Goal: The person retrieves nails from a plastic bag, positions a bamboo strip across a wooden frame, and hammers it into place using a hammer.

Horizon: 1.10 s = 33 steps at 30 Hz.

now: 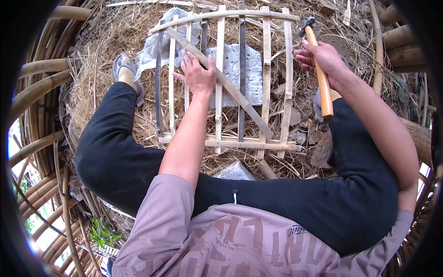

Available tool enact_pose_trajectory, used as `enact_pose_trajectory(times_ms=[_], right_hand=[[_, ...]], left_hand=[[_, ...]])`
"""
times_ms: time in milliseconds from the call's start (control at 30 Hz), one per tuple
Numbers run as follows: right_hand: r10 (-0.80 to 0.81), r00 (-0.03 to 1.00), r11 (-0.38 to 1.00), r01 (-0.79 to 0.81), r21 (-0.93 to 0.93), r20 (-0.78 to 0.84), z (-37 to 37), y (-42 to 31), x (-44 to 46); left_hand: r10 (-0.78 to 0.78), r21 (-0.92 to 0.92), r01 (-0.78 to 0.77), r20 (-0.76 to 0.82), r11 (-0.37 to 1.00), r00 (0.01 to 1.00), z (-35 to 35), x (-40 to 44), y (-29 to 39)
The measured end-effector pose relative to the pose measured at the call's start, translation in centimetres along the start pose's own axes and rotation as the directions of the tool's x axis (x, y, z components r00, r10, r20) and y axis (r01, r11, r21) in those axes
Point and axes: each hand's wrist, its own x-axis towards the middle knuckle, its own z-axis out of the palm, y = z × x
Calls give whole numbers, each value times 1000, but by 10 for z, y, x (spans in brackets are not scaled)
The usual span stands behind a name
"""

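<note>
A frame of thin bamboo slats [220, 41] lies in front of me, with several upright slats between a top and a bottom crosspiece. A diagonal slat [242, 99] crosses it from upper left to lower right. My left hand [198, 74] rests on the upper part of this diagonal slat, fingers spread. Beneath the frame is a grey stone block [254, 74]. My right hand [323, 62] is closed around the wooden handle of a hammer [324, 92], right of the frame, its dark head pointing up and away from me.
Straw and dry plant scraps [110, 41] cover the ground. A clear plastic bag [150, 51] lies under the frame's upper left. Another stone [235, 171] sits near my lap. Bamboo poles [41, 94] curve around both sides, and my bent legs flank the frame.
</note>
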Motion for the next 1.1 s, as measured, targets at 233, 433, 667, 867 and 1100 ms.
enact_pose_trajectory(times_ms=[233,433,667,867,1100], right_hand=[[-2,1000,1000,2,-15,20,1,0,-1],[-5,1000,1000,6,-17,23,2,-1,-2],[2,1000,1000,-2,-22,28,3,-1,-2],[1,1000,1000,0,-17,25,3,-1,-2],[2,999,1000,-1,-10,36,0,0,-2]], left_hand=[[-1,-10,1,-6,1000,1000,3,1,-2],[-3,-6,3,18,1000,1000,3,2,-5],[-3,-39,3,22,999,1000,6,2,-6],[-5,-34,6,29,999,1000,5,3,-6],[-15,-52,18,45,998,999,5,4,-6]])
